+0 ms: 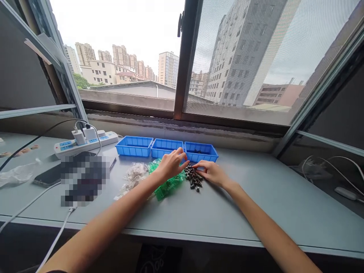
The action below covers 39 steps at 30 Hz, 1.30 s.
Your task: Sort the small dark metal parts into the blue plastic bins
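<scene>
1) at the far left of the grey table [256,193], a crumpled clear bag [21,172] lies near a dark flat device [47,176]; a blurred patch hides what is just beside the device;
2) behind them sits a white power strip [93,144], with white plugs [79,136] pushed into it;
3) next come 3 blue trays in a row by the window wall; the left tray [133,151] and middle tray [159,153] stand side by side, then the right tray [203,157], with a few dark bits inside;
4) in front of the trays is a loose heap of clear pieces [136,172]; its right edge meets a heap of green pieces [167,187];
5) the left hand [170,165] is over the green pieces, its fingers bent and its thumb reaching toward the dark pieces [194,177]; whether it grips 1 of them, i cannot tell;
6) the dark pieces lie in a small pile on the table between the 2 hands, in front of the right tray;
7) the right hand [212,173] is at the right edge of that pile, fingers stretched and slightly bent, thumb lower; i cannot tell if they pinch anything;
8) at the far right lies a white adapter [345,193] with pale cables
</scene>
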Each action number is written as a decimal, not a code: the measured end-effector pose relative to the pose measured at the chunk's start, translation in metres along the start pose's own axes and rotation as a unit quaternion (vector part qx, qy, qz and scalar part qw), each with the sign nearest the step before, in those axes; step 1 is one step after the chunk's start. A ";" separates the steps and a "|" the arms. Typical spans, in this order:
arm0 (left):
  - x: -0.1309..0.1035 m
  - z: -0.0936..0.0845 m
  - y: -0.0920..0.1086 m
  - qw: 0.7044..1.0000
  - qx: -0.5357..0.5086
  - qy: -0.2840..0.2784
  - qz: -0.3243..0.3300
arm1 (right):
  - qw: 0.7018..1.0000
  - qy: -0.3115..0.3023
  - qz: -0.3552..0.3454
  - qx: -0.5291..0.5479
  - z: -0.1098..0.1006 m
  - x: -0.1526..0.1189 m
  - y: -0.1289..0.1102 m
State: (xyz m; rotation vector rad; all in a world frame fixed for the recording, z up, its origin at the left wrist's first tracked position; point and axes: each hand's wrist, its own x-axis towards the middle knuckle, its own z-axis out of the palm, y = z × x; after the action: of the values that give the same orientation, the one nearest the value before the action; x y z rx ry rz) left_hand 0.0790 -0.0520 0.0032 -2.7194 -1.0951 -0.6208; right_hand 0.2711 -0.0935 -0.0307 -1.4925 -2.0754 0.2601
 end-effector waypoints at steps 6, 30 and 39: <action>-0.001 -0.003 0.010 0.999 -0.017 -0.005 0.026 | 0.993 0.046 0.047 0.102 -0.002 0.003 0.005; -0.001 -0.001 0.011 0.997 -0.016 0.039 0.062 | 0.867 0.019 0.175 0.466 -0.003 0.002 -0.025; 0.000 0.000 0.011 0.994 -0.052 0.095 0.035 | 0.871 0.077 0.182 0.449 -0.003 0.004 -0.022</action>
State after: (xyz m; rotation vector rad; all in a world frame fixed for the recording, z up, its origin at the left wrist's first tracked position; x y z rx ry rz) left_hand 0.0868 -0.0604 0.0031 -2.7003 -0.9443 -0.9277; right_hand 0.2542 -0.0988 -0.0164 -1.2071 -1.2089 1.0506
